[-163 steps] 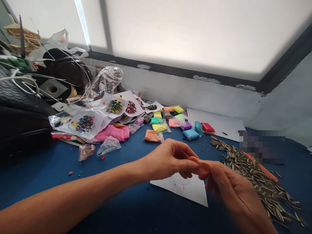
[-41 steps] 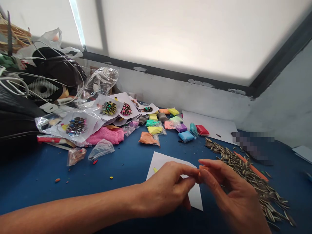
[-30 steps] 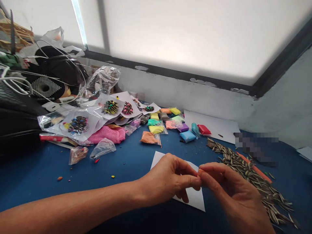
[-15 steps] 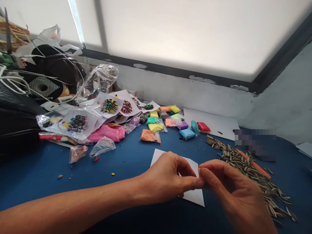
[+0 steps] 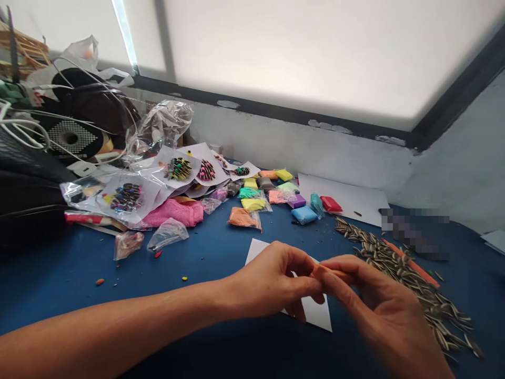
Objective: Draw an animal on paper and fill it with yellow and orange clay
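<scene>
Big pale window (image 5: pixel 295 58) across top, backlit, glow soft & brightest low-mid. Thin bright strip (image 5: pixel 124 31) at upper L, slanted, w/ dk band (image 5: pixel 163 42) just R of it. Dk grey frame (image 5: pixel 272 113) runs along btm, sloping down to R corner, few whitish patches (image 5: pixel 329 126) on it. Under that, rough off-white wall (image 5: pixel 268 143), cont. on R. Blue counter (image 5: pixel 221 252) below, up agst wall.

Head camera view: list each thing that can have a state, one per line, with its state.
Left hand, pinching the orange piece
Right hand, pinching it too
Orange piece, held in fingertips, partly hidden
White sheet, partly hidden behind the hands
Sunflower seeds, loose, piled
Orange strip, lying among the seeds
Pink cloth, bunched up
Clear bag before the cloth, crumpled
Blue packet, wrapped
</scene>
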`<state>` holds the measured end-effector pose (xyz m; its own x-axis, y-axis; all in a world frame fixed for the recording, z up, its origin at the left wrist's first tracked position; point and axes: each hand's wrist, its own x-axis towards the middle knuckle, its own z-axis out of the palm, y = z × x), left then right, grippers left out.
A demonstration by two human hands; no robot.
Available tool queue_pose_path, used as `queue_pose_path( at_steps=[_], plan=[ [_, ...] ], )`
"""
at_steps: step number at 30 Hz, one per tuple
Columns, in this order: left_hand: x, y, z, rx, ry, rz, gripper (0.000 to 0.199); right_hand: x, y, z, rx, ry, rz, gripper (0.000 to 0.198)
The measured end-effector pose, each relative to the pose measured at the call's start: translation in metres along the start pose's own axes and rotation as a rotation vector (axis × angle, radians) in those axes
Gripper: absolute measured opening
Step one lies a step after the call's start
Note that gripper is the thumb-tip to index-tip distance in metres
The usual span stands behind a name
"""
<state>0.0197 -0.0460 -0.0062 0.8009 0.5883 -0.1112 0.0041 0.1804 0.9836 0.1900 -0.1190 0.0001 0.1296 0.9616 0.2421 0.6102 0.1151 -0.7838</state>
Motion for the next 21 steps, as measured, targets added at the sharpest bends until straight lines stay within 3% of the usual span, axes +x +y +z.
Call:
queue_pose_path(
  at_steps=[12,16,21],
  plan=[
    [0.000,-0.007,-0.001,0.028,-0.051,0.020,0.015,-0.003,-0.015,0.004,0.073,0.020,0.168,0.028],
    [-0.002,-0.002,-0.006,0.133,-0.076,0.048,0.027,-0.001,-0.014,0.004,0.091,0.041,0.178,0.029],
    [-0.001,0.004,-0.009,0.139,-0.001,0.016,0.037,0.000,-0.015,0.004,0.087,0.030,0.179,0.027]
  ],
)
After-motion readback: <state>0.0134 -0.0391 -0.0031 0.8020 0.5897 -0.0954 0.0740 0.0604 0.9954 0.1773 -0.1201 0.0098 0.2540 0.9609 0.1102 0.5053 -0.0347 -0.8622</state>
